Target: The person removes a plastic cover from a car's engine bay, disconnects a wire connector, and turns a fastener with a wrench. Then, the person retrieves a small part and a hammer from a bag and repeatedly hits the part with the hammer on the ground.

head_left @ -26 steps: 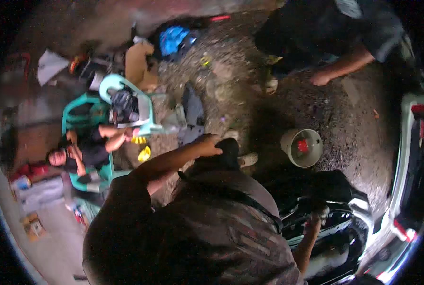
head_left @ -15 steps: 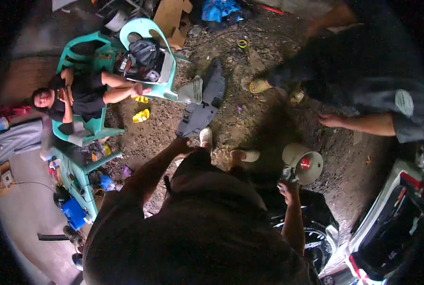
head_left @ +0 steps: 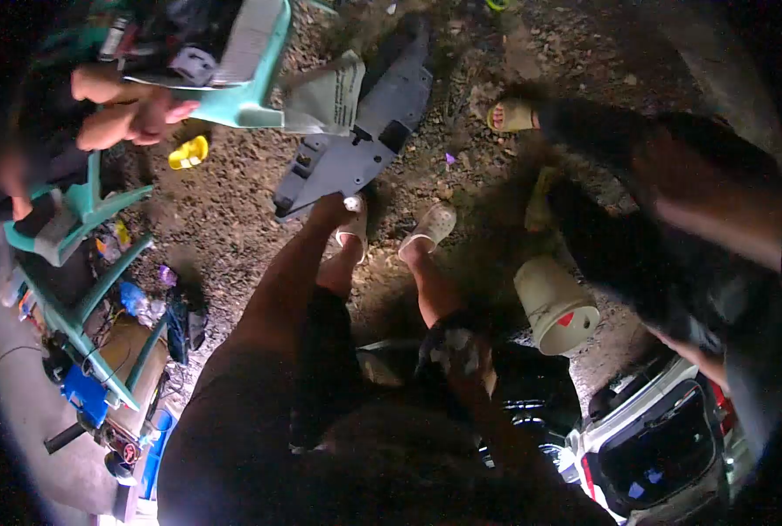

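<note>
My left hand [head_left: 328, 212] reaches forward and down beside the near edge of a long dark grey plastic panel [head_left: 356, 162], which lies on the ground. Its fingers are too unclear to show whether it touches the panel or holds anything. My right hand [head_left: 470, 364] is low in front of my right leg, in shadow. It seems closed around a small greyish object [head_left: 448, 352] whose kind I cannot make out. My feet wear pale clogs [head_left: 433, 228] on the dirt just short of the panel.
A whitish bucket [head_left: 553, 307] lies tipped at right, near another person's dark-clothed legs [head_left: 583, 131]. Green plastic chairs [head_left: 242, 96], another person's bare feet [head_left: 150, 114] and a yellow clog [head_left: 189, 152] are at left. A white-edged vehicle part [head_left: 583, 447] stands lower right.
My view has tilted down and moved closer to the grey panel. My right hand has gone from beside the bucket to in front of my leg. The other person at right has bent or shifted.
</note>
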Demonstrator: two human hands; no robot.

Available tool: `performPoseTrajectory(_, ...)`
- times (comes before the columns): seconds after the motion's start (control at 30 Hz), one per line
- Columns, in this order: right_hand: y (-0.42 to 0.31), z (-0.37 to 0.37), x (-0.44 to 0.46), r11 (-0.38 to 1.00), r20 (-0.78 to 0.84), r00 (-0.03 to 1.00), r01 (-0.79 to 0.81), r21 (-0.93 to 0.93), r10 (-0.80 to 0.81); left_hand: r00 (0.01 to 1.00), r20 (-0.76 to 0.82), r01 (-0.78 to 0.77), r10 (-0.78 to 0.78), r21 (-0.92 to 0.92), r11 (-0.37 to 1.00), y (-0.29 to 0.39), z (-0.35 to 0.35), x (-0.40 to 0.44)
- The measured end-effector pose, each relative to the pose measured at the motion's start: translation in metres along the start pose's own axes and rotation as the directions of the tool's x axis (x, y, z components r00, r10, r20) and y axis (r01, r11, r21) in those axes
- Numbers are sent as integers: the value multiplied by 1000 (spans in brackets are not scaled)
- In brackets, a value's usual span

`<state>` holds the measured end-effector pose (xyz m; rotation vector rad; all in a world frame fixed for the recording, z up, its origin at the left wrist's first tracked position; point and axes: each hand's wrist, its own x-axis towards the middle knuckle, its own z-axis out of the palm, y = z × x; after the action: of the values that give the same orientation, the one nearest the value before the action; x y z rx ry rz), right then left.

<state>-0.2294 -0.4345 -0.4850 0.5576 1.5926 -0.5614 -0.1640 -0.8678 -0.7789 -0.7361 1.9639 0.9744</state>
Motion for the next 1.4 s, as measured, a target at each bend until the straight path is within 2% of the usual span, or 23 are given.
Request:
performPoseTrajectory(0.03, 5, 0, 12, 1000, -7, 1000, -29, 3, 29, 996, -83, 22, -16, 68, 997, 0, 30, 43)
performPoseTrajectory(0.07, 12, -1, 24, 998, -14, 998, -56, 8, 56, 991, 18, 132, -132, -16, 991, 38, 7, 57)
performPoseTrajectory(0.1, 17, -3, 34, 997, -21, 997, -78, 12, 79, 992, -19, 120, -123, -111, 986, 22, 34, 96)
performPoseTrajectory(0.27, 30, -4, 74, 986, -48, 986, -158, 46, 160, 939, -41, 335, -340, -96, 937, 43, 34, 224)
performPoseTrajectory(0.37, 32, 0, 87, 983, -57, 983, -173, 68, 177, 919, -59, 385, -389, -66, 920, 53, 13, 232)
performPoseTrajectory(0.47, 31, 10, 87, 982, -61, 985, -157, 104, 164, 945, -120, 306, -304, -3, 952, 39, 12, 233)
performPoseTrajectory(0.6, 22, 35, 60, 983, -65, 994, -80, 167, 92, 945, -319, -21, 77, 176, 984, 20, -22, 174)
performPoseTrajectory(0.63, 16, 43, 54, 981, -69, 996, -48, 186, 62, 1000, -1, 3, -3, -28, 1000, 35, -56, 133)
performPoseTrajectory(0.67, 9, 53, 47, 979, -74, 997, -14, 206, 30, 945, 326, 86, -19, -193, 977, 49, -98, 91)
performPoseTrajectory(0.7, 1, 59, 41, 973, -90, 996, 24, 230, -3, 784, 620, 208, 27, -303, 930, 74, -133, 53)
performPoseTrajectory(0.8, -29, 71, 12, 945, -137, 986, 135, 298, -98, 828, 560, 198, 10, -308, 931, 116, -197, -44)
performPoseTrajectory(0.87, -56, 75, -9, 919, -173, 971, 217, 330, -167, 813, 552, 82, 185, -423, 903, 114, -236, -107)
performPoseTrajectory(0.9, -72, 73, -19, 898, -198, 959, 264, 353, -204, 824, 549, 173, 143, -483, 858, 117, -255, -134)
performPoseTrajectory(0.93, -88, 71, -31, 874, -226, 944, 310, 374, -239, 866, 478, 105, 146, -459, 882, 125, -272, -169)
performPoseTrajectory(0.97, -103, 66, -44, 849, -255, 928, 355, 391, -271, 851, 521, 147, 73, -369, 918, 143, -290, -195)
performPoseTrajectory(1.03, -137, 49, -76, 787, -327, 885, 450, 422, -331, 859, 467, 41, 211, -474, 880, 133, -323, -246)
performPoseTrajectory(1.07, -152, 39, -92, 750, -372, 858, 499, 435, -355, 818, 532, 42, 218, -434, 900, 138, -345, -263)
performPoseTrajectory(1.1, -170, 20, -110, 704, -420, 823, 553, 446, -381, 844, 494, 194, 210, -646, 738, 115, -354, -263)
performPoseTrajectory(1.17, -197, -12, -149, 616, -505, 757, 642, 457, -415, 790, 500, -3, 355, -576, 817, 175, -393, -337)
performPoseTrajectory(1.27, -233, -69, -208, 489, -609, 660, 745, 454, -440, 768, 567, -179, 299, -259, 949, 212, -419, -375)
performPoseTrajectory(1.3, -243, -87, -227, 452, -638, 632, 770, 450, -440, 731, 581, -337, 358, -149, 930, 202, -426, -362)
performPoseTrajectory(1.37, -261, -120, -259, 377, -686, 589, 806, 457, -427, 928, 351, -249, 129, 325, 912, 265, -436, -419)
performPoseTrajectory(1.4, -268, -137, -273, 345, -700, 582, 812, 471, -414, 926, 338, -307, 168, 416, 856, 285, -450, -423)
